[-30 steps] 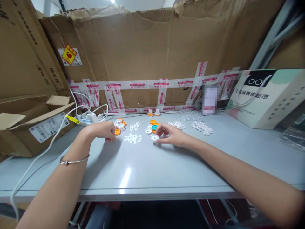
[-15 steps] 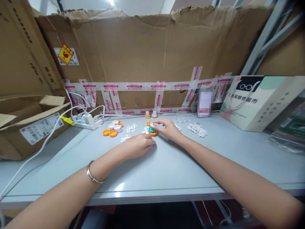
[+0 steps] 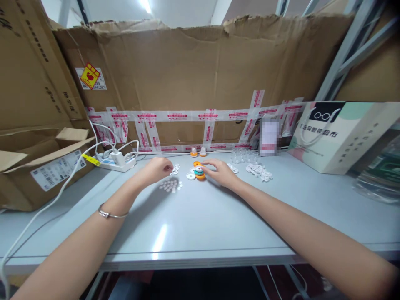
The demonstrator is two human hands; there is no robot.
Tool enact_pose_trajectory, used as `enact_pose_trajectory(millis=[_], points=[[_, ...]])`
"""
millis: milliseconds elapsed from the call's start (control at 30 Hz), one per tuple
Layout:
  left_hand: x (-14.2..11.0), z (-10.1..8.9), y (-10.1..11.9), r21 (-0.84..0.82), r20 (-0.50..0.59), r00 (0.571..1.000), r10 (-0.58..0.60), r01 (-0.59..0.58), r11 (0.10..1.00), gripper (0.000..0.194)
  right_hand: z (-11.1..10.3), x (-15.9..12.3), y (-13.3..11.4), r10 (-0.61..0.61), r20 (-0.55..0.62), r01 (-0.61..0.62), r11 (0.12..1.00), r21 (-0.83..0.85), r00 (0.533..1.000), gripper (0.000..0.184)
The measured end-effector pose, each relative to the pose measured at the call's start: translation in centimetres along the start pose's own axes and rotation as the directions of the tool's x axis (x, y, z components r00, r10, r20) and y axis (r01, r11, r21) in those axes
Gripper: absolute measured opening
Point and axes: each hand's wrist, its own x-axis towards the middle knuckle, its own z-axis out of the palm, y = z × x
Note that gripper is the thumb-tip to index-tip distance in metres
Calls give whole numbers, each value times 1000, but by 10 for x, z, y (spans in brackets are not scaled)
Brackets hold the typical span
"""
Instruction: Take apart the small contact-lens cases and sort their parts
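My left hand point(image 3: 158, 170) hovers over the left part of the table, fingers curled together; whatever they hold is hidden. Just past its fingertips lie small white plastic pieces point(image 3: 176, 168), and below them is a pile of small white discs point(image 3: 169, 186). My right hand point(image 3: 220, 171) has thumb and index finger apart, the thumb tip beside a teal round part point(image 3: 198, 172). On that part sits a white ring point(image 3: 198, 168). An orange round cap point(image 3: 200, 177) lies under the teal part, another orange cap point(image 3: 196, 163) behind, and a white round cap point(image 3: 191, 176) to the left.
Two orange-based clear domes point(image 3: 203, 151) stand at the back. Clear plastic cups point(image 3: 245, 155) and a pile of white parts point(image 3: 259, 172) lie to the right. A power strip point(image 3: 120, 163) and an open cardboard box point(image 3: 43, 166) are left; a paper bag point(image 3: 325, 141) stands right.
My left hand has moved left and up from beside the teal part to the small white pieces. The white ring between my right fingers now rests on the teal part.
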Motion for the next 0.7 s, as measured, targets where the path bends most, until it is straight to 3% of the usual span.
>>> enact_pose_trajectory(millis=[100,233,367,533,700], points=[[-1,-1,-24,14,103,992,-78,77,997,18,-7,0,0,28,-22,-28,1000,8,999,25],[-1,3,-33,5,167,982,-83,83,997,17,-16,1,2,45,-70,-44,999,18,997,24],[4,10,-32,-13,127,982,-140,143,990,14,-21,2,4,66,-100,-64,998,24,993,22],[10,20,-33,-49,69,988,-135,138,989,13,-22,3,5,78,-100,-76,997,15,992,22],[11,18,-27,-84,-37,986,-161,157,984,15,-23,3,5,85,-110,-83,996,24,990,22]])
